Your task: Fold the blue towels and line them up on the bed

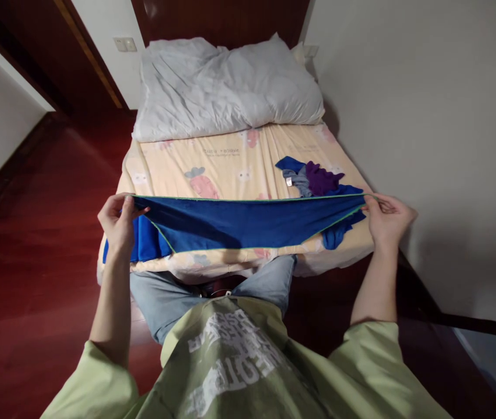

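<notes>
A blue cloth (248,224) with a thin green edge is stretched flat between my two hands, above the near end of the bed (230,163). My left hand (118,221) pinches its left end, where the cloth folds and hangs down. My right hand (386,218) pinches its right corner. Beyond the cloth, on the bed's right side, lies a small pile of clothes (313,177) in blue, grey and purple.
A rumpled white duvet (226,84) and pillow cover the head of the bed. The sheet is pale yellow with cartoon prints. A white wall (440,128) runs along the bed's right side. Dark red wooden floor (34,244) lies to the left.
</notes>
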A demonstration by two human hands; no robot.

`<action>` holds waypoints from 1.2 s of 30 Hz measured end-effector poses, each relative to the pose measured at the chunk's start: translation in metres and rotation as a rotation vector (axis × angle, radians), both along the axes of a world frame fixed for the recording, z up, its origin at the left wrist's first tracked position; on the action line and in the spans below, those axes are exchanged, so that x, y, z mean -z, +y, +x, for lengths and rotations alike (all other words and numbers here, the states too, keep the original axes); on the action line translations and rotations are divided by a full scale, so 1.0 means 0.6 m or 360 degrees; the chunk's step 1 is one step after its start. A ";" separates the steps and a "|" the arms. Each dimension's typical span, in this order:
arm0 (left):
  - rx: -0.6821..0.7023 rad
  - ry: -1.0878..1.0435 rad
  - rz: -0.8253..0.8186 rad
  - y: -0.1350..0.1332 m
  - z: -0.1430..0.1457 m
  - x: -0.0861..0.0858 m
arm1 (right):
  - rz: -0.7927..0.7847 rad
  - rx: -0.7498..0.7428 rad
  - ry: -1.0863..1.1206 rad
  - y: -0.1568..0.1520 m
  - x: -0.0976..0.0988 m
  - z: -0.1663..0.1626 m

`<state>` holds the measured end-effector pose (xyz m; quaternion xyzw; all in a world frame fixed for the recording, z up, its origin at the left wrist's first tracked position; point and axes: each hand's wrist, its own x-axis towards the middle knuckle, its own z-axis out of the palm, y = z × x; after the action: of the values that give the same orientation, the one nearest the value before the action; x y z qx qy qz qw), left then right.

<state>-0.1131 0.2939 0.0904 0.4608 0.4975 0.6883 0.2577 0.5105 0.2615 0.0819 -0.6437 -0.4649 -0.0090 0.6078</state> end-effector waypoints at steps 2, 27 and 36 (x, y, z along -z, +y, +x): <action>-0.0015 0.0013 0.0012 -0.004 0.004 -0.009 | 0.0049 0.0055 -0.0030 -0.003 -0.004 0.007; 0.0032 -0.0069 -0.0596 0.197 0.004 0.030 | -0.0246 -0.0072 -0.0023 0.199 0.012 0.045; -0.0199 0.0049 -0.1274 0.347 0.028 0.240 | -0.0860 -0.0243 -0.0022 0.380 0.256 -0.014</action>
<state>-0.0961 0.5021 -0.0537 0.3032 0.7572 0.4475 0.3667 0.5023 0.4896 -0.0715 -0.7454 -0.5019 0.1566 0.4099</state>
